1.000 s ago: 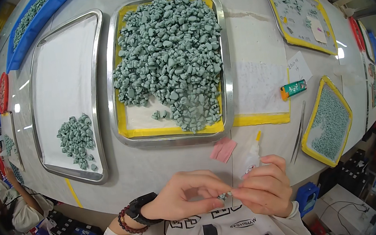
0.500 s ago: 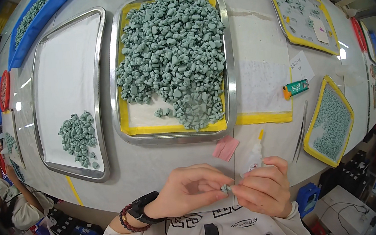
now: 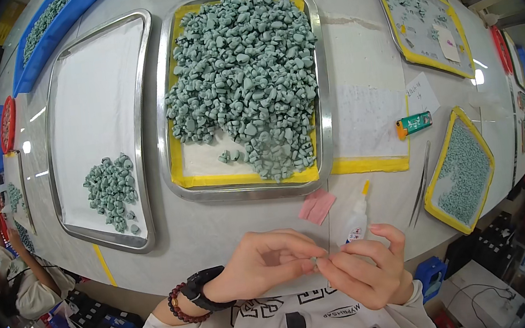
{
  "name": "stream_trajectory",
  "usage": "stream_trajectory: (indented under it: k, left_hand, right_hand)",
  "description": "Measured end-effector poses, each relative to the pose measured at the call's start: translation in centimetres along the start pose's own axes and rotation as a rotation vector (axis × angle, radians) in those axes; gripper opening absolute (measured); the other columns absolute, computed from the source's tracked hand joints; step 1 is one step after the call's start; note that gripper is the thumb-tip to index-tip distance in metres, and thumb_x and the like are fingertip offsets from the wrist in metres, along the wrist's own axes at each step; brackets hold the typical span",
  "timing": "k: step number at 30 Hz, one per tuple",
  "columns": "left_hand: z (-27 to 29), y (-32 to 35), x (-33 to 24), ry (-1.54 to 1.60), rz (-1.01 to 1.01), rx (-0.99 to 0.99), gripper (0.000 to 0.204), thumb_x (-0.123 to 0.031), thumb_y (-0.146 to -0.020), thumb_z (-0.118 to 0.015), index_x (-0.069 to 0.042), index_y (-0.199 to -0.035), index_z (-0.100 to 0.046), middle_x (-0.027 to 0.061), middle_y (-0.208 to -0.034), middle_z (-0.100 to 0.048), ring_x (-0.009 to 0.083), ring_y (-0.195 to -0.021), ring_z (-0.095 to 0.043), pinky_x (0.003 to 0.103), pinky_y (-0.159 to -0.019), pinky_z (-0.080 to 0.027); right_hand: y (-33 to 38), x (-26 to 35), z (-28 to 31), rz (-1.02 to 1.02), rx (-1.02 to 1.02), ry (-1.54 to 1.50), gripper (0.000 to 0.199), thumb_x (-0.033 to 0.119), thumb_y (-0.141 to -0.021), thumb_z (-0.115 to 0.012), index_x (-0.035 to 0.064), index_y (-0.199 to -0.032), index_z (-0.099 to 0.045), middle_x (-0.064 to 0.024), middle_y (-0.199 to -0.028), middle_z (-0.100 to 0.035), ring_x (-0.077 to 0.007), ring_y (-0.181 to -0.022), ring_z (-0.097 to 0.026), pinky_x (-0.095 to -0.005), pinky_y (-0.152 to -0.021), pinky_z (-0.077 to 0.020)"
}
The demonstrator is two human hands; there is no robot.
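Close to my body, at the table's near edge, both hands meet over a small grey-green piece. My left hand has it pinched between thumb and fingertips. Against it, the thumb and forefinger of my right hand are drawn together, its little finger raised; whatever they pinch is too small to make out. Just beyond the right hand lies a white glue bottle with a yellow tip, partly behind the fingers. A pink scrap of cloth or paper is left of the bottle.
A steel tray heaped with grey-green pieces stands ahead. Left of it, a white-lined tray holds a smaller pile. On the right are a lighter, tweezers and yellow-edged trays. A blue bin stands far left.
My right hand has shifted slightly down and its fingers have turned, leaving more of the glue bottle in sight. My left hand keeps its pinch in nearly the same place.
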State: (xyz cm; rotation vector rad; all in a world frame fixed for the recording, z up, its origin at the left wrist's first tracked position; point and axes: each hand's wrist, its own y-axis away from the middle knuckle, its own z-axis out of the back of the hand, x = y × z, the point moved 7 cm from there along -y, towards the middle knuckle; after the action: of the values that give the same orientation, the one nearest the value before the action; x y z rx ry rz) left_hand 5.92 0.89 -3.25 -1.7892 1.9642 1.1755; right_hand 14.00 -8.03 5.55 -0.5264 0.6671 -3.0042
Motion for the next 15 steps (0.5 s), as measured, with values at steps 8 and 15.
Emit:
stream_trajectory:
  k: [8, 15]
  left_hand:
    - [-0.4, 0.4, -1.9, -0.275, -0.293, -0.030, 0.025, 0.014, -0.076, -0.060, 0.004, -0.099, -0.065, 0.0149, -0.099, -0.063, 0.0185, -0.089, -0.062, 0.029, -0.077, -0.052]
    - [-0.5, 0.7, -2.4, -0.387, -0.352, -0.093, 0.024, 0.013, -0.075, -0.063, 0.003, -0.096, -0.066, 0.0155, -0.097, -0.064, 0.0203, -0.089, -0.063, 0.030, -0.078, -0.051]
  right_hand:
    - [0.5, -2.5, -0.3, -0.358, -0.078, -0.346, 0.025, 0.006, -0.058, -0.076, 0.0128, -0.080, -0.068, 0.0021, -0.079, -0.060, -0.0178, -0.072, -0.055, -0.0399, -0.074, -0.0398]
    - [0.1, -3.1, -0.6, -0.408, -0.059, -0.411, 0.027, 0.005, -0.054, -0.078, 0.0120, -0.078, -0.067, 0.0008, -0.076, -0.060, -0.0181, -0.071, -0.055, -0.0380, -0.071, -0.0399]
